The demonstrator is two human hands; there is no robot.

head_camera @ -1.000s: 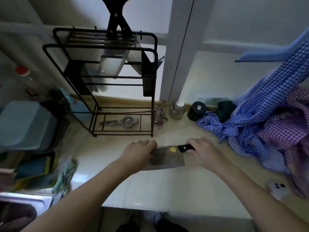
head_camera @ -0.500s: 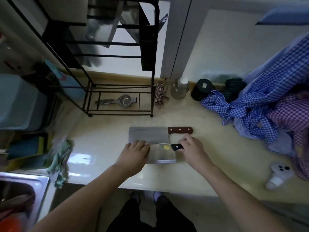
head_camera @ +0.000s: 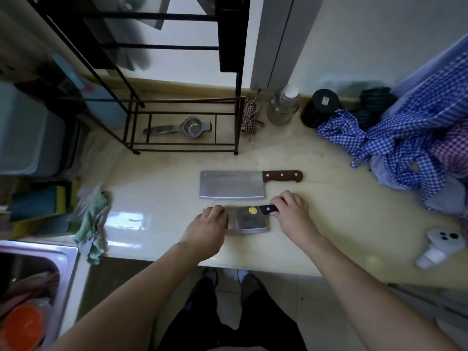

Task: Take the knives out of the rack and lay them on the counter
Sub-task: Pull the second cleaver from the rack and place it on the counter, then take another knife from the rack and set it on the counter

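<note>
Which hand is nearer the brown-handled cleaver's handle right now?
Right. The right hand sits just below the brown handle; the left hand is farther away, below the blade's far end.

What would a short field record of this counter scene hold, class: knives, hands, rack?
knives on counter: two cleavers, parallel, apart
far cleaver: brown handle, untouched
near cleaver: black handle, yellow sticker
left hand: on the near blade's end
right hand: gripping its handle
rack: behind, blades hanging in it
</note>
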